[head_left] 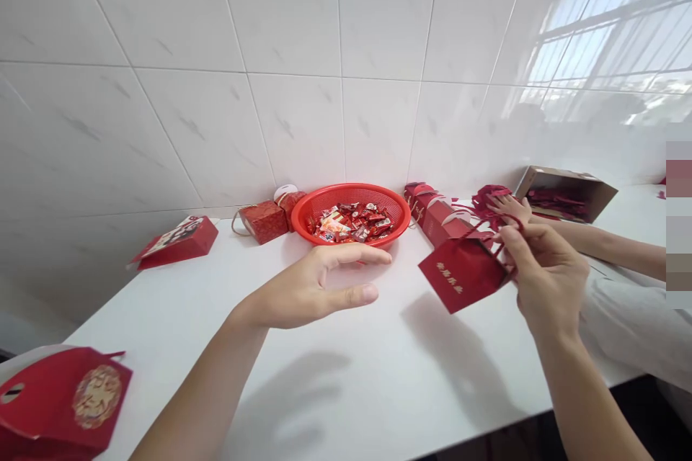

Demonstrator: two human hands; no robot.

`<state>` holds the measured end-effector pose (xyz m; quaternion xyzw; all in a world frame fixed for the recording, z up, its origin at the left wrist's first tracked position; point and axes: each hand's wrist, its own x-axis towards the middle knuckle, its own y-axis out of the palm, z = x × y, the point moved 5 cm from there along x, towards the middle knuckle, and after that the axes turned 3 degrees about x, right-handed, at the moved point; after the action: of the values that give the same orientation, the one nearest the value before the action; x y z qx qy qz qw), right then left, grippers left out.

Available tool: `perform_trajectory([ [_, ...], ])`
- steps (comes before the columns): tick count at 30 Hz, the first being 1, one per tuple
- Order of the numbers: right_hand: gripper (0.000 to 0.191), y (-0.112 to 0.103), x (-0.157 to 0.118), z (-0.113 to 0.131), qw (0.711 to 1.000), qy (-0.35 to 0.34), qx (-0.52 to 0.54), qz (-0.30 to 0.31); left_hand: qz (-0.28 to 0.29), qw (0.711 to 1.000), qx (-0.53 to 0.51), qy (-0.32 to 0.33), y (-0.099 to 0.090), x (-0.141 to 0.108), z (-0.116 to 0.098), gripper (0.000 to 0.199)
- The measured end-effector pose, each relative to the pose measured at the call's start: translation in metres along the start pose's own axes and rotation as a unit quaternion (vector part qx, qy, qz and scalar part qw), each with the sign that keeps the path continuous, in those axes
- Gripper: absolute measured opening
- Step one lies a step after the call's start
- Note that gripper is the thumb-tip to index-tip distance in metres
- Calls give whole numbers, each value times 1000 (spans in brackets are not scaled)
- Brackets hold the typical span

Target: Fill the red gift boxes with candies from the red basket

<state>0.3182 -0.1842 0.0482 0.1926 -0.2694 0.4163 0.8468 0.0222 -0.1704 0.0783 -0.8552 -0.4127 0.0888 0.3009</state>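
Note:
My right hand point(546, 266) pinches the cord handles of a small red gift bag point(465, 272), which hangs tilted above the white table, gold characters on its side. My left hand point(318, 284) holds nothing; its thumb and fingers are apart in front of a red plastic basket point(397, 205). Many small wrapped candies point(360, 223) lie inside that basket, near the wall.
Red boxes stand left point(264, 221) and right point(435, 216) of the basket. Another person's hand point(508, 207) touches dark red material beside an open carton point(602, 194). A red box point(187, 241) and a larger one point(59, 396) are at the left of the table point(373, 389).

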Motion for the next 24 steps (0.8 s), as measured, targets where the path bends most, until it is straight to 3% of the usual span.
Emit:
perform_trajectory([
  [4,31,-23,17,-32,993,-37,-97,-59,6,1000,-1,-11,-2,4,5,47],
  [11,31,-8,32,-85,973,-76,-218,-3,42,999,5,4,7,9,4,38],
  [18,25,2,31,-93,946,-108,-302,36,81,997,19,4,14,14,8,39],
  [24,42,-5,32,-86,894,-133,-425,49,143,985,83,55,8,31,-23,34],
])
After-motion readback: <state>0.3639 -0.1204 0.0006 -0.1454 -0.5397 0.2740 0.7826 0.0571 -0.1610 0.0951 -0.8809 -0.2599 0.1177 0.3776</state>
